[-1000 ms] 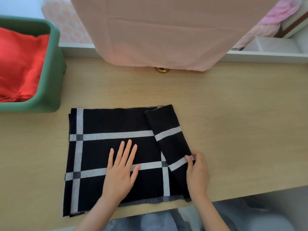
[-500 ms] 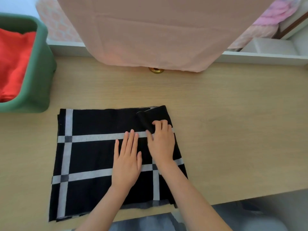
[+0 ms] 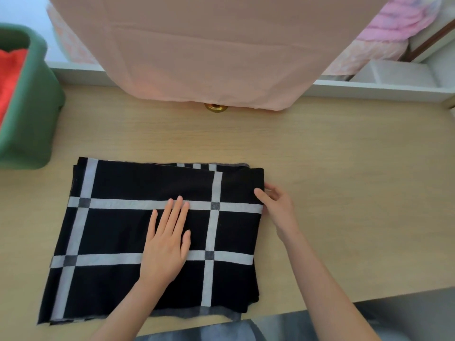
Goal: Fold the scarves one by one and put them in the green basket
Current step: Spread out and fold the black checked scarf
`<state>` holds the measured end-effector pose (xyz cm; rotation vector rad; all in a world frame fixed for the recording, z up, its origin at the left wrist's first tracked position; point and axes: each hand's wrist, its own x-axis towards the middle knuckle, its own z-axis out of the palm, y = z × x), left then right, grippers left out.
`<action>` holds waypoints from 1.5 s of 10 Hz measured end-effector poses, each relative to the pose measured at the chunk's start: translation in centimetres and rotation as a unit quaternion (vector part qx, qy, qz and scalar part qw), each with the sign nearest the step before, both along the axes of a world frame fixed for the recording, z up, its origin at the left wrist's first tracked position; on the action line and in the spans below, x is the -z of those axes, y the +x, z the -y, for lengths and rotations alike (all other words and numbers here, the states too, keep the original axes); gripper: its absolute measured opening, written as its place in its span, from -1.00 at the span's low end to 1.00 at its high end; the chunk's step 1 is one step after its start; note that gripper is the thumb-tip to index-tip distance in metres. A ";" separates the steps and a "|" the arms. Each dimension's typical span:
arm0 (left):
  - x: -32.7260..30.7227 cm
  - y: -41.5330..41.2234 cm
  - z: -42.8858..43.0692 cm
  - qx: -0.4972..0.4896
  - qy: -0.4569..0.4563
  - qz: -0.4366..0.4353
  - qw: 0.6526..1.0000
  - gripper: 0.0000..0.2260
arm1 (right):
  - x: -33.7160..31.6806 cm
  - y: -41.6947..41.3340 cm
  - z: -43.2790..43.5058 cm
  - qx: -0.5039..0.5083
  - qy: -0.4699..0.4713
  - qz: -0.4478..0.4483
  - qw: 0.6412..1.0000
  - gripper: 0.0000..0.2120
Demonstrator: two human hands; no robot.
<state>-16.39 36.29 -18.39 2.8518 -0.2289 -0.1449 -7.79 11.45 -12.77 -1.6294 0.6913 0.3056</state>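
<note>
The black scarf [image 3: 118, 232] with its white grid lines lies folded flat on the table [image 3: 344, 193], and the left hand [image 3: 167, 244] rests open on its middle, fingers straight and palm down. Over at the scarf's right edge the right hand [image 3: 278, 210] pinches the fold, thumb on top and fingers curled at the side. Up and to the left of the scarf, well apart, sits the green basket [image 3: 32, 114] with a red scarf [image 3: 9, 77] inside, while beyond the scarf's far edge a pink cloth [image 3: 209, 50] hangs over a brass knob [image 3: 216, 107].
</note>
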 end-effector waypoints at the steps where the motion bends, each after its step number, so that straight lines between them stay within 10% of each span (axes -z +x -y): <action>1: -0.1 0.0 0.0 -0.001 -0.003 0.000 1.000 -0.49 | -0.4 1.0 0.1 -0.026 -0.038 0.059 0.997 -0.62; 3: 0.0 0.0 0.0 -0.005 -0.001 0.003 1.000 -0.49 | -0.3 2.4 1.2 -0.189 0.051 0.039 0.980 -0.24; 6: -0.2 0.0 0.1 -0.008 0.004 0.002 1.000 -0.49 | -1.9 6.1 1.9 -0.370 -0.147 0.091 0.913 -0.77; 8: -0.4 0.1 0.2 -0.011 0.004 0.001 1.000 -0.49 | -3.3 7.4 2.0 -0.289 0.064 0.066 0.953 -0.79; 9: -0.4 0.1 0.2 -0.013 0.007 0.001 1.000 -0.49 | -2.1 8.9 2.6 -0.394 -0.181 0.055 0.899 -0.71; 10: -0.4 0.1 0.2 -0.013 0.009 0.000 1.000 -0.49 | -0.7 10.3 2.7 -0.472 -0.490 0.081 0.728 -0.50; 11: -0.4 0.1 0.2 -0.020 0.007 -0.002 1.000 -0.49 | 0.9 10.0 1.4 -0.441 -0.518 0.163 0.715 -0.49; 12: -0.4 0.1 0.2 -0.023 0.004 -0.001 1.000 -0.49 | 1.4 7.6 1.4 -0.280 -0.356 0.168 0.876 -0.47; 13: -0.3 0.1 0.2 -0.020 0.005 -0.003 1.000 -0.49 | 0.5 2.7 2.7 -0.129 -0.233 0.138 0.954 -0.68; 15: -1.2 -0.2 1.2 0.010 -0.062 0.065 0.996 -0.60 | 0.5 -12.9 2.6 -0.204 -0.168 0.081 0.961 -0.86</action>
